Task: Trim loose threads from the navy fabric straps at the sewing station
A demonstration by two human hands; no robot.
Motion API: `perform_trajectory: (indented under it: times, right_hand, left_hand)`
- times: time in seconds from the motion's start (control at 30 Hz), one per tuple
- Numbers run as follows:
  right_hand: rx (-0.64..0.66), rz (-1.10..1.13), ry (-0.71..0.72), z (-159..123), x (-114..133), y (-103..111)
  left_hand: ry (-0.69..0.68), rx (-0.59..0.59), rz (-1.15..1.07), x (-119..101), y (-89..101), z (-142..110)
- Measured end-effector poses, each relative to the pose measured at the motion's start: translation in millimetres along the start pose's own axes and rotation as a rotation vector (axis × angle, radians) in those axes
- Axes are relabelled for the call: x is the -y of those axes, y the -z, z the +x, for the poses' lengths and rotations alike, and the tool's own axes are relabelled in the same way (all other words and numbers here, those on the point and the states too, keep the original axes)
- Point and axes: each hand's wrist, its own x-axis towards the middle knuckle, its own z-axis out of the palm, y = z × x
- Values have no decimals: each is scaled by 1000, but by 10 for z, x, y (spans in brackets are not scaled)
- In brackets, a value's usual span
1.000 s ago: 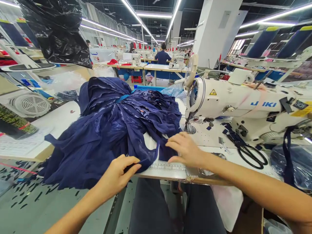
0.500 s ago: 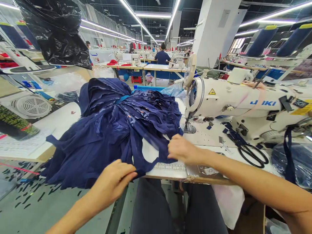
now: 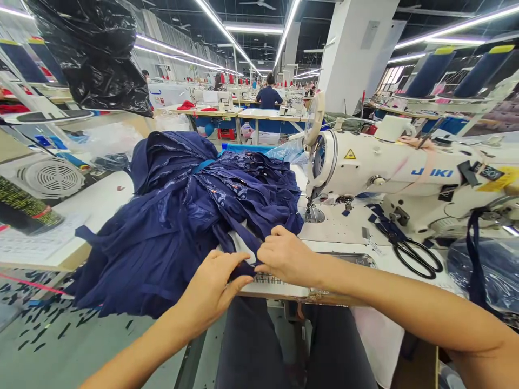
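Observation:
A heap of navy garments [image 3: 162, 232], gathered with a blue tie [image 3: 203, 166], lies over the table left of the sewing machine [image 3: 365, 156]. One navy fabric strap [image 3: 242, 231] runs from the heap toward my hands. My left hand [image 3: 217, 278] pinches navy cloth at the table's front edge, thumb and forefinger closing around it. Close beside it, my right hand [image 3: 284, 256] is closed on the strap's end. The two hands nearly meet above a printed ruler [image 3: 270, 279] on the table edge. Fingers partly hide the cloth between them.
Black-handled scissors [image 3: 417, 256] and navy scraps lie right of the needle area. A plastic-wrapped navy bundle [image 3: 492, 270] is at far right. Thread cones [image 3: 430, 73] stand behind the machine. A black plastic bag [image 3: 93, 59] hangs at upper left. Another person [image 3: 268, 94] sits further back.
My right hand has moved left and slightly down, close to my left hand. My left hand has shifted a little right and up. The strap's open loop between them has narrowed.

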Motion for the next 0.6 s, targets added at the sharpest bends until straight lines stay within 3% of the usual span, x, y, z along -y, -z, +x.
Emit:
perform_trajectory:
  times: [0.17,0.3,0.4,0.5,0.6]
  right_hand:
    - [23,109,154,-256,-111,13]
    - [10,171,263,-266,-66,-10]
    - [27,192,288,-229,-57,-10]
    - [18,217,302,-297,-161,38]
    - [-20,220,123,-472,-356,123]
  left_hand:
    - [-91,275,-50,73,118,-140]
    - [-141,347,-58,-15,187,-166]
    - [-167,346,-26,-58,220,-172]
    - [-169,314,-22,53,287,-264]
    - [-61,205,-23,306,388,-451]
